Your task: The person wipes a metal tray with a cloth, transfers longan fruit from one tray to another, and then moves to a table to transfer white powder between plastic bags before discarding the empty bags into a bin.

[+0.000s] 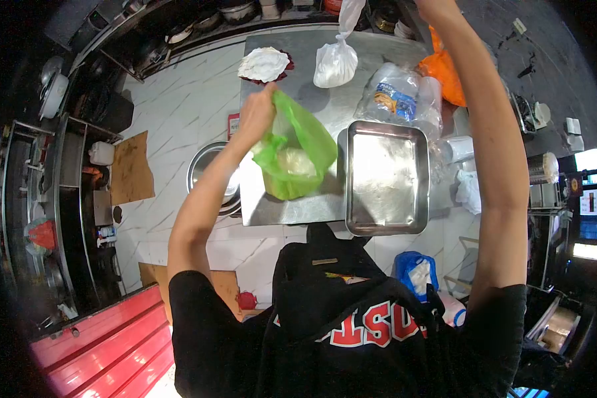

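Note:
My left hand (259,114) is closed on the top edge of a green plastic bag (317,139), which stands open on the metal table (265,211) with something pale inside. Far forward on the right, my right hand (438,8) reaches to the top edge of the view; its fingers are cut off, so its grasp cannot be made out. Close to it is an orange bag (446,74). A knotted clear bag of white stuff (336,65) is beyond the green bag. An empty metal tray (387,178) lies right of the green bag.
Clear plastic packages (395,94) lie behind the tray. A white crumpled thing (264,64) sits at the table's far left corner. A round metal pan (205,170) is beside the table's left edge. Shelves (69,159) stand at left, and a blue bag (416,270) is below the tray.

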### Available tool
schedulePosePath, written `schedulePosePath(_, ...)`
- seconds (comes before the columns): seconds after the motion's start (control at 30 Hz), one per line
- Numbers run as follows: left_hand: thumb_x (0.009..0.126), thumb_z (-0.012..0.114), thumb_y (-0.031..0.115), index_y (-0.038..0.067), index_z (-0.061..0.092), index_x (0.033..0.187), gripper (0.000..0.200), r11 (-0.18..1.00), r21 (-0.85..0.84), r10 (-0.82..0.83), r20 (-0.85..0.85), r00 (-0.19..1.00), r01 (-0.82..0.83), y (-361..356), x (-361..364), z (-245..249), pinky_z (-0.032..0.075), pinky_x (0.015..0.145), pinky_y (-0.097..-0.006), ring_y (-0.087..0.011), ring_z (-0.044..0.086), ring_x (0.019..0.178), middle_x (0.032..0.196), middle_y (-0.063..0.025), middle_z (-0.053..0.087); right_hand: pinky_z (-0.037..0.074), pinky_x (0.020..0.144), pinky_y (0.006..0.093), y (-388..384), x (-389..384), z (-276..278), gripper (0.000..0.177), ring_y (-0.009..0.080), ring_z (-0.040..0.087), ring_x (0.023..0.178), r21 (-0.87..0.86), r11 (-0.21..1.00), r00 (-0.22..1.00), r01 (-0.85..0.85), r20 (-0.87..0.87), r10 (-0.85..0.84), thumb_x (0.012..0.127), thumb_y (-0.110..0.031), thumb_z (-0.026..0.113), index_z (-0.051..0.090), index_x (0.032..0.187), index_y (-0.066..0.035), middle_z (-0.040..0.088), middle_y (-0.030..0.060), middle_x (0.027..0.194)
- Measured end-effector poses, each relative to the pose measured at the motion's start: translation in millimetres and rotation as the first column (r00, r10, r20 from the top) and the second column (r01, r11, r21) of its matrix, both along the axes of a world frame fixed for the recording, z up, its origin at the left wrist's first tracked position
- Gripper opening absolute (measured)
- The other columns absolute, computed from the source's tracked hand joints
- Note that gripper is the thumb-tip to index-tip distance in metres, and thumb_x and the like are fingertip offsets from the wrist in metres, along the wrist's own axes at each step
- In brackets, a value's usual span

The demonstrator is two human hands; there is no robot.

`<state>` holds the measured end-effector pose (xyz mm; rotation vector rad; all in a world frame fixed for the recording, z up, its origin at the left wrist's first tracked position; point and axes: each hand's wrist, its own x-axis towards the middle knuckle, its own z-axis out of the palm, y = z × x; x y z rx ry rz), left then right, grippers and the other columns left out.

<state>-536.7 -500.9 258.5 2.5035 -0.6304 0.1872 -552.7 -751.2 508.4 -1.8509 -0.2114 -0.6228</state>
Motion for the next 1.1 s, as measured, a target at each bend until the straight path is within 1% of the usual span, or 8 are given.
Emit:
schedulePosePath(0.47, 0.076, 0.057, 0.021, 0.002, 0.057, 0.106, 0.035, 0.88, 0.034, 0.468, 0.108, 0.877, -0.473, -17.6, 79.2, 50.5, 0.045, 0.085, -0.0413, -0.0354, 0.056, 0.099, 0.103, -0.0202, 0.06, 0.036, 0.039, 0.0152, 9.4, -64.3, 30.7, 0.016, 0.0024, 0.049, 0.049, -0.088, 0.996, 0.999, -0.031, 0.04, 0.035, 0.09, -0.022, 0.055, 0.058, 0.089, -0.006, 0.056, -0.0033, 0.065)
schedulePosePath(0.53, 0.079, 0.056, 0.023, 0.006, 0.056, 0.109, 0.034, 0.888, -0.432, 0.269, 0.207, 0.941, -0.159, -15.9, 34.8, 85.2, 0.044, 0.085, -0.04, -0.0326, 0.056, 0.099, 0.107, -0.0166, 0.059, 0.036, 0.039, 0.015, 21.7, -78.3, 27.5, 0.016, 0.0023, 0.049, 0.049, -0.048, 0.996, 0.996, -0.081, 0.015, 0.082, 0.089, -0.022, 0.056, 0.059, 0.089, -0.006, 0.056, -0.0034, 0.065)
schedulePosePath(0.6, 0.08, 0.063, 0.028, 0.002, 0.055, 0.111, 0.041, 0.88, -0.442, -0.084, 0.209, 0.974, 0.171, -24.9, -20.5, 107.0, 0.046, 0.079, -0.0343, -0.0275, 0.059, 0.095, 0.106, -0.0148, 0.061, 0.036, 0.041, 0.0152, 29.1, -88.2, 28.7, 0.017, 0.0022, 0.05, 0.051, 0.005, 0.984, 0.984, -0.176, -0.025, 0.176, 0.089, -0.022, 0.057, 0.06, 0.09, -0.006, 0.057, -0.0033, 0.066)
schedulePosePath(0.8, 0.074, 0.071, 0.02, 0.003, 0.06, 0.102, 0.035, 0.941, -0.318, -0.095, 0.082, 0.992, 0.116, -30.6, -153.7, 102.7, 0.043, 0.055, -0.0281, -0.02, 0.057, 0.061, 0.081, -0.0111, 0.062, 0.042, 0.06, 0.0187, 30.7, -66.0, 5.6, 0.017, 0.0075, 0.055, 0.068, -0.03, 0.94, 0.912, -0.339, 0.234, 0.336, 0.089, -0.02, 0.057, 0.062, 0.093, -0.005, 0.06, 0.002, 0.077)
schedulePosePath(0.83, 0.074, 0.072, 0.015, 0.003, 0.062, 0.099, 0.03, 0.902, -0.41, -0.034, -0.381, 0.924, -0.136, -28.7, -171.8, 120.4, 0.04, 0.049, -0.0221, -0.0105, 0.056, 0.06, 0.075, -0.009, 0.061, 0.043, 0.063, 0.0203, 30.3, -63.6, 2.4, 0.016, 0.0089, 0.055, 0.071, -0.034, 0.923, 0.901, -0.383, 0.207, 0.381, 0.089, -0.02, 0.057, 0.062, 0.093, -0.005, 0.061, 0.0033, 0.079)
schedulePosePath(0.9, 0.073, 0.072, 0.009, 0.002, 0.053, 0.114, 0.045, 0.851, -0.518, 0.066, -0.063, 0.996, -0.089, -15.8, -176.4, 124.5, 0.041, 0.049, -0.019, -0.008, 0.058, 0.072, 0.095, -0.0091, 0.062, 0.048, 0.065, 0.0354, 56.0, -67.7, -7.6, 0.028, 0.0281, 0.063, 0.071, -0.059, 0.948, 0.895, -0.314, 0.314, 0.316, 0.076, -0.035, 0.064, 0.067, 0.083, -0.008, 0.065, 0.0127, 0.077)
schedulePosePath(1.0, 0.075, 0.07, 0.006, -0.004, 0.038, 0.125, 0.06, 0.562, -0.815, 0.001, 0.168, 0.986, 0.138, -8.0, -153.8, 142.8, 0.045, 0.052, -0.0215, -0.0126, 0.054, 0.088, 0.119, -0.0119, 0.049, 0.047, 0.065, 0.028, 84.1, -96.9, -4.4, 0.023, 0.0183, 0.062, 0.07, -0.077, 0.887, 0.853, -0.455, 0.25, 0.459, 0.074, -0.031, 0.067, 0.068, 0.081, -0.008, 0.065, 0.0051, 0.073)
schedulePosePath(1.1, 0.09, 0.055, 0.014, -0.001, 0.053, 0.112, 0.028, 0.552, -0.833, -0.102, -0.094, 0.99, -0.023, -3.4, -157.2, 170.5, 0.04, 0.05, -0.0199, -0.0059, 0.051, 0.067, 0.094, -0.0065, 0.06, 0.048, 0.063, 0.0328, 89.6, -109.0, 3.8, 0.035, 0.0267, 0.063, 0.067, -0.12, 0.909, 0.874, -0.4, 0.248, 0.417, 0.066, -0.042, 0.071, 0.069, 0.077, -0.009, 0.064, 0.0099, 0.068)
